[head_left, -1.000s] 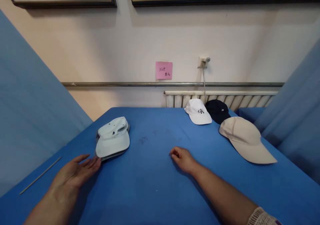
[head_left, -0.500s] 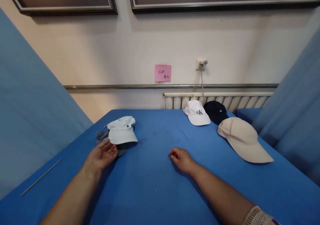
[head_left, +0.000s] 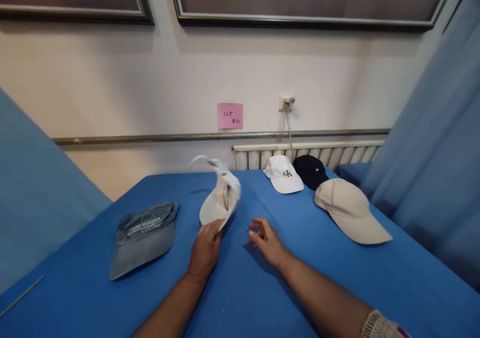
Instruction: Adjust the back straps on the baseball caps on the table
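Observation:
My left hand [head_left: 206, 248] grips the brim edge of a pale baseball cap [head_left: 221, 198], which is tipped on its side in mid-table, slightly blurred, its inside partly showing and its back strap sticking up. Just right of it, my right hand [head_left: 267, 241] hovers low over the table with fingers loosely curled and apart, holding nothing. A grey-blue baseball cap [head_left: 144, 238] with white lettering lies to the left of my left arm. On the right sit a white cap [head_left: 283, 174] with black letters, a dark navy cap [head_left: 310, 171] and a larger beige cap [head_left: 350, 210].
A blue cloth covers the table [head_left: 240, 288]. A thin stick [head_left: 22, 295] lies at its left edge. Behind stand a radiator [head_left: 255, 159] and a wall rail [head_left: 168, 138]. Blue curtains [head_left: 423, 178] hang at both sides.
My left hand has lifted the pale cap off the grey-blue cap, carrying it right and tilting it. The grey-blue cap is now uncovered. My right hand's fingers have opened a little. The view has shifted.

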### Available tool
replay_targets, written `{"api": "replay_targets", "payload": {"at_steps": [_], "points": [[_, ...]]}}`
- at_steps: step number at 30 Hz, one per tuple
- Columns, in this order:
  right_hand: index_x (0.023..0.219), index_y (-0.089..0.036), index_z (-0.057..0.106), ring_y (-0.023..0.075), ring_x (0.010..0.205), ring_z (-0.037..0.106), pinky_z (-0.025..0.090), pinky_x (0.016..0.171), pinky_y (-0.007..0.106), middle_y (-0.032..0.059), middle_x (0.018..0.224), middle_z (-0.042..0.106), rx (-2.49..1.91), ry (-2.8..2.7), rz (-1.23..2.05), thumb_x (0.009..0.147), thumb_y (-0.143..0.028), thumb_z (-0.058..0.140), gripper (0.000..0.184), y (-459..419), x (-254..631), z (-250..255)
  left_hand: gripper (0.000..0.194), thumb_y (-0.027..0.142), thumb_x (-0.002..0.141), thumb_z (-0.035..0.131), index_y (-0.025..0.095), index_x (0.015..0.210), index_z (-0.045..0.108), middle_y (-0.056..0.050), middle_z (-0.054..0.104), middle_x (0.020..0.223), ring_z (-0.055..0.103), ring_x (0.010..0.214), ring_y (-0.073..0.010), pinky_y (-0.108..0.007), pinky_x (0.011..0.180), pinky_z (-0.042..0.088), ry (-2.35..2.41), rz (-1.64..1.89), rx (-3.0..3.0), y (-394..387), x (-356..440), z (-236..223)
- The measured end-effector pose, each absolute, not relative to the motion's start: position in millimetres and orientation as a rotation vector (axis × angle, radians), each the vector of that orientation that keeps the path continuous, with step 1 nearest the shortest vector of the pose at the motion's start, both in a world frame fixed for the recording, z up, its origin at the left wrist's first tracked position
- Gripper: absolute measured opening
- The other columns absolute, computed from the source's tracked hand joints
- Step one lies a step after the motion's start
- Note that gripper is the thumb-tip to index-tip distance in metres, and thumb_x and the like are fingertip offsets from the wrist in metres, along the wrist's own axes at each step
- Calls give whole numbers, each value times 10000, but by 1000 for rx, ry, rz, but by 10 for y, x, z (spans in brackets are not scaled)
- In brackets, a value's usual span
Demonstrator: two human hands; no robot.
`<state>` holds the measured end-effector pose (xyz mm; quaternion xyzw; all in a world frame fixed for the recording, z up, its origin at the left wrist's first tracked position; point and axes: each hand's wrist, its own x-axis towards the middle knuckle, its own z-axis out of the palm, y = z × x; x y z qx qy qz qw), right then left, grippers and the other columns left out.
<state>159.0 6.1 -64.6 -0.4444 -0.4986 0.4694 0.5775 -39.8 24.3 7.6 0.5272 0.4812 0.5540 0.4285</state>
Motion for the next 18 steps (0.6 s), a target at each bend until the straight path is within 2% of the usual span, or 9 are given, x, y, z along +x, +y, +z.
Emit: {"api": "replay_targets", "payload": {"at_steps": [3,6,9,13,15,18], "points": [[1260,-225,482,156,787,671,545,574,247,86,1186,624,-956,-842,1094,722,-418,734,625,163,1704,-579,298,60,750,659,243,959,768,-88,726,1082,555,1138,-271,-341,1046,363,1112,1161,1829,215,-324,-49],[1225,-200,535,241,909,678,570,593,293,96,1136,674,-971,-679,1110,707,-500,730,630,269,1850,-558,392,65,838,513,248,1114,721,-89,715,1147,579,1100,-285,-447,991,391,1069,942,2416,230,-314,-112],[1150,-159,616,301,970,673,581,719,388,119,1089,709,-1038,-652,1040,712,-525,705,578,340,1945,-569,443,60,891,428,241,1217,665,-88,692,1213,577,1107,-289,-462,927,409,1072,764,2871,249,-323,-158],[1085,-149,677,312,1073,643,504,936,437,126,1061,727,-1157,-875,690,819,-481,596,433,296,1961,-519,502,43,903,398,250,1319,589,-84,624,1329,532,1205,-286,-457,957,407,1206,563,2952,307,-296,-258],[1114,-163,682,294,1112,629,475,979,420,124,1095,719,-1160,-1118,497,901,-410,506,371,205,1955,-451,569,13,884,388,269,1371,534,-73,570,1395,508,1246,-288,-470,980,404,1287,488,2860,360,-241,-309],[1266,-207,607,259,1133,612,468,975,389,103,1202,675,-1018,-1579,234,933,-326,466,381,60,1976,-327,575,21,888,407,276,1396,494,-76,524,1434,494,1265,-284,-489,1023,392,1303,513,2675,449,-97,-340]]}}
